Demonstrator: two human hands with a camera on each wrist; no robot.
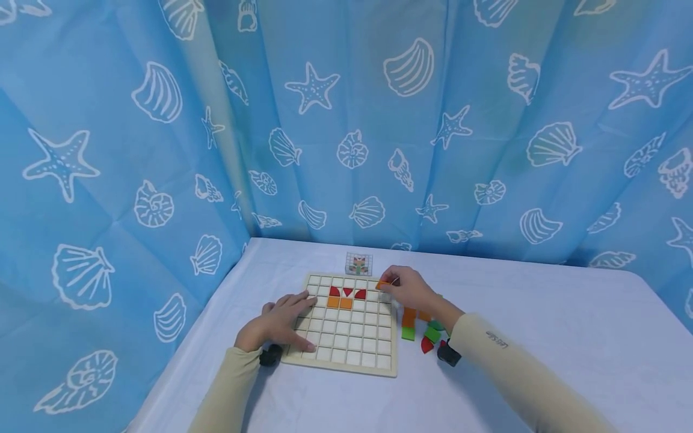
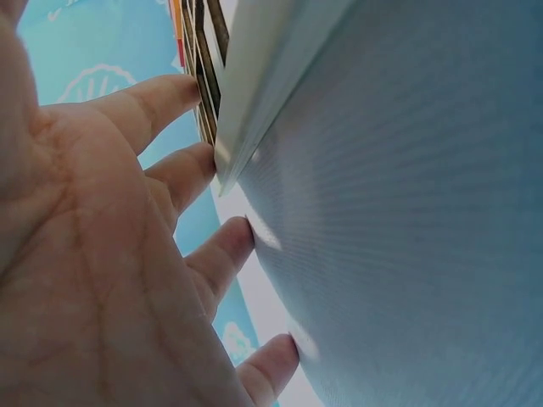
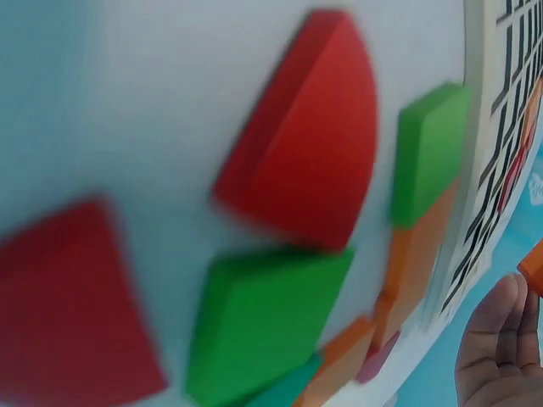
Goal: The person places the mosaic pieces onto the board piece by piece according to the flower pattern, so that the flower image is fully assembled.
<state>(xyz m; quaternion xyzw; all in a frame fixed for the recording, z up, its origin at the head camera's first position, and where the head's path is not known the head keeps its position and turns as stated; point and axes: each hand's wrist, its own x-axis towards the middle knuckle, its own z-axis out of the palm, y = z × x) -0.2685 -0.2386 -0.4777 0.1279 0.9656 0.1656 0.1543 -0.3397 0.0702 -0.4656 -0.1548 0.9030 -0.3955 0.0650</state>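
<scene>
A cream grid board [image 1: 341, 367] lies on the table. Near its far side sit three red pieces, two quarter-round ones and a triangle [image 1: 348, 292], above two orange squares [image 1: 345, 304]. Spread over the board's left edge is my left hand [image 1: 278, 323]; in the left wrist view two fingertips touch the frame and two rest on the cloth. At the far right corner, my right hand [image 1: 408, 290] pinches an orange tile [image 1: 382, 284] just over the board. That tile [image 3: 533, 270] shows only partly in the right wrist view, so its full shape is hidden.
Right of the board lie loose pieces: orange tiles [image 1: 408, 317], a green square [image 1: 408, 334], a red quarter-round piece [image 3: 310, 140] and more greens, partly under my right wrist. A clear patterned card [image 1: 359, 264] lies behind the board. A blue shell-print curtain [image 1: 368, 180] hangs behind the table.
</scene>
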